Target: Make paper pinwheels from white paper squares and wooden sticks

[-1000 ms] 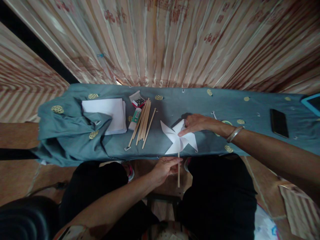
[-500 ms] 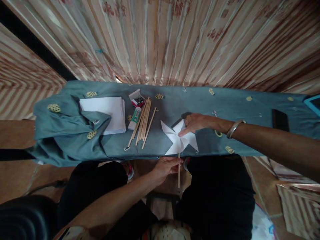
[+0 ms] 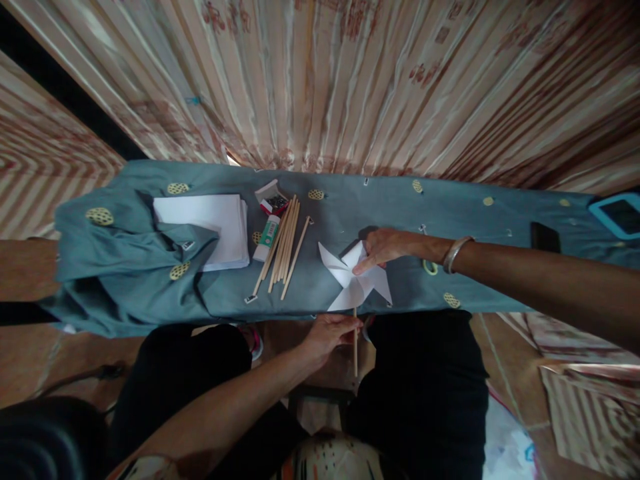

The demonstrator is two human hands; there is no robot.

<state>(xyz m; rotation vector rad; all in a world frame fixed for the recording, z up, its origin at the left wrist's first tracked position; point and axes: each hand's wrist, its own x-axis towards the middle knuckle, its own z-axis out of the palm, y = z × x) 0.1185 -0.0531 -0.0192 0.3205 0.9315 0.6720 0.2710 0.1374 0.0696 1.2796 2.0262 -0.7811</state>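
Note:
A white paper pinwheel (image 3: pixel 353 292) is at the front edge of the cloth-covered table, its pointed blades spread. Below it, a thin wooden stick (image 3: pixel 355 360) runs down past the table edge. My left hand (image 3: pixel 330 338) is closed around this stick, pinching it between thumb and fingers. My right hand (image 3: pixel 383 248) is closed on the pinwheel, one fingertip pressed at its centre and the other fingers curled by the upper blades. Whatever lies under that fingertip is hidden.
Left of the pinwheel lie several loose wooden sticks (image 3: pixel 285 250), a glue stick (image 3: pixel 267 237), a small open box of dark pins (image 3: pixel 273 202) and a stack of white paper (image 3: pixel 233 230). Rightward are scissors (image 3: pixel 430 267), a dark phone (image 3: pixel 545 237) and a blue-framed tablet (image 3: pixel 620 215).
The view has shifted slightly, so the table's things sit a little further left. Both hands keep the same hold on the pinwheel and its stick.

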